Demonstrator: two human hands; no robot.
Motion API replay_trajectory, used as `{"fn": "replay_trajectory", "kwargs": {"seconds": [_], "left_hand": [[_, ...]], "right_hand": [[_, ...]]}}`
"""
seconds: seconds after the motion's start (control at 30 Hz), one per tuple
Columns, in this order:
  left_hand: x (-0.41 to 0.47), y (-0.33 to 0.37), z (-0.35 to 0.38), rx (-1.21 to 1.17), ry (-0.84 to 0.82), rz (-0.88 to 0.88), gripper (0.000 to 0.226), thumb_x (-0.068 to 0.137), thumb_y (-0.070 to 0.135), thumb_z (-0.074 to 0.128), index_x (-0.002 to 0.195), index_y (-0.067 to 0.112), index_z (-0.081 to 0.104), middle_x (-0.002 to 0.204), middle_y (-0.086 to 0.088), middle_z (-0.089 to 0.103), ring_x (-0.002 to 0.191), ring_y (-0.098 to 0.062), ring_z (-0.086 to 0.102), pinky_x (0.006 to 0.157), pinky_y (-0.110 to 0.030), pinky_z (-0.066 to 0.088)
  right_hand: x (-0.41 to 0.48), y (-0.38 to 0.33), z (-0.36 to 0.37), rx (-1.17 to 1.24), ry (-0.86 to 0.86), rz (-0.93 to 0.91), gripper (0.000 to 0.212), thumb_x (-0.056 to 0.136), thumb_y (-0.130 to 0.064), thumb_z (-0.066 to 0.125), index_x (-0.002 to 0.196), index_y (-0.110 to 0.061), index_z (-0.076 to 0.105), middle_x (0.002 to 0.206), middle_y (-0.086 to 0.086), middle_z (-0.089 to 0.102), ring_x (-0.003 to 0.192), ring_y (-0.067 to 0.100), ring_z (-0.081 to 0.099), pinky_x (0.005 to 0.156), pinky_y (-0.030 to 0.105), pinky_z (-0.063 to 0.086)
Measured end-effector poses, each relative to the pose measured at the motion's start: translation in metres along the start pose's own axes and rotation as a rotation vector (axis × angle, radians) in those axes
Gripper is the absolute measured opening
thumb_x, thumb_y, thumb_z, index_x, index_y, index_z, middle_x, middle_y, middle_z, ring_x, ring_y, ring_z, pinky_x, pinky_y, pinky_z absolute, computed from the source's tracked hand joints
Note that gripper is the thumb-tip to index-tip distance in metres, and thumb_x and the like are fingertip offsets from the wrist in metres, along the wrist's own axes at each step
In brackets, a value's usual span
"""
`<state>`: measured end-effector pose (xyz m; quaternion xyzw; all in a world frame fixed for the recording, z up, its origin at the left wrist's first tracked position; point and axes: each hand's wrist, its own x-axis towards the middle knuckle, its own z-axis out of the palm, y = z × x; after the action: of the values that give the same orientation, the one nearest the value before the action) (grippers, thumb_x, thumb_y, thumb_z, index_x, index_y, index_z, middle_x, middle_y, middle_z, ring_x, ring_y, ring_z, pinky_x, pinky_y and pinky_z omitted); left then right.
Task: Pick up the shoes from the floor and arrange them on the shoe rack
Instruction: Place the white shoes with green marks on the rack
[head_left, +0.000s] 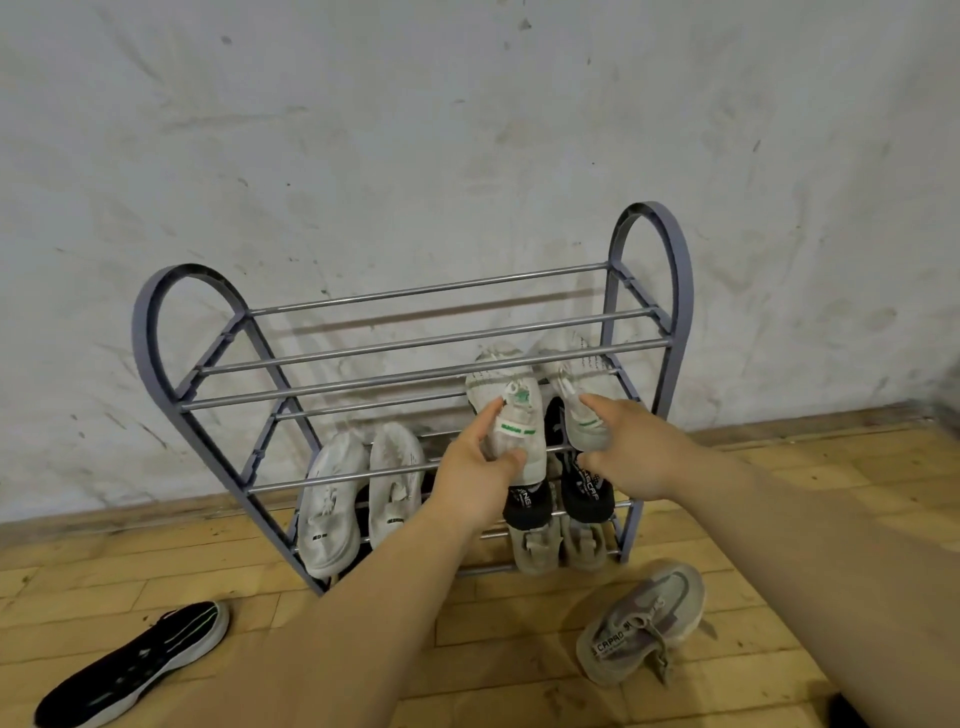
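Note:
A grey-blue shoe rack (156, 332) with metal bars stands against the wall. My left hand (475, 465) grips the heel of a white shoe with green trim (506, 400) lying on the second tier. My right hand (631, 449) grips the heel of its matching white shoe (579, 382) just to the right. Below them sit two black shoes (584, 493), and beige shoes (535, 548) rest on the lowest tier. A white pair (332, 504) lies on the rack's left side. On the floor lie a black shoe (135, 670) and a grey shoe (641, 621).
The top tier of the rack holds nothing. A scuffed white wall (467, 130) rises right behind the rack. The wooden plank floor (498, 649) runs in front, with the black shoe at lower left and the grey shoe at lower right.

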<state>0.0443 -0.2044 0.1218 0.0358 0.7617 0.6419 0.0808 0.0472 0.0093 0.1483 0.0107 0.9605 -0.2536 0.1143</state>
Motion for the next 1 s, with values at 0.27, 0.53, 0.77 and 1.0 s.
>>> {"fn": "replay_trajectory", "kwargs": {"seconds": [0.27, 0.53, 0.77, 1.0], "left_hand": [[0.049, -0.015, 0.011, -0.017, 0.057, -0.046, 0.063, 0.099, 0.008, 0.065, 0.15, 0.039, 0.045, 0.139, 0.009, 0.058, 0.083, 0.012, 0.067, 0.077, -0.015, 0.055], [0.068, -0.022, 0.019, 0.49, -0.005, -0.012, 0.072, 0.102, 0.039, 0.057, 0.162, 0.037, 0.017, 0.152, -0.001, 0.054, 0.125, -0.018, 0.061, 0.093, -0.026, 0.048], [0.05, -0.019, 0.018, 0.629, 0.081, 0.037, 0.089, 0.087, 0.051, 0.068, 0.16, 0.038, 0.02, 0.154, 0.001, 0.045, 0.143, -0.028, 0.042, 0.114, -0.047, 0.041], [-0.009, -0.018, 0.037, 0.853, -0.002, 0.269, 0.071, 0.095, 0.048, 0.063, 0.156, 0.03, 0.031, 0.149, -0.002, 0.04, 0.138, -0.026, 0.039, 0.113, -0.042, 0.039]], "right_hand": [[0.022, 0.015, 0.009, 0.013, 0.04, 0.005, 0.084, 0.099, -0.036, 0.06, 0.164, -0.033, 0.007, 0.161, 0.013, 0.03, 0.142, 0.032, 0.04, 0.107, 0.033, 0.038], [0.03, 0.026, 0.02, -0.008, 0.035, 0.014, 0.088, 0.097, -0.037, 0.064, 0.164, -0.036, 0.008, 0.163, 0.009, 0.03, 0.147, 0.031, 0.034, 0.112, 0.036, 0.036], [0.018, 0.021, 0.01, -0.037, 0.063, -0.002, 0.083, 0.095, -0.033, 0.065, 0.163, -0.035, 0.017, 0.162, 0.012, 0.023, 0.145, 0.03, 0.036, 0.112, 0.033, 0.035], [-0.02, 0.029, -0.031, -0.165, -0.064, 0.054, 0.077, 0.092, -0.046, 0.069, 0.158, -0.026, 0.034, 0.16, 0.006, 0.039, 0.14, 0.026, 0.043, 0.101, 0.03, 0.038]]}}
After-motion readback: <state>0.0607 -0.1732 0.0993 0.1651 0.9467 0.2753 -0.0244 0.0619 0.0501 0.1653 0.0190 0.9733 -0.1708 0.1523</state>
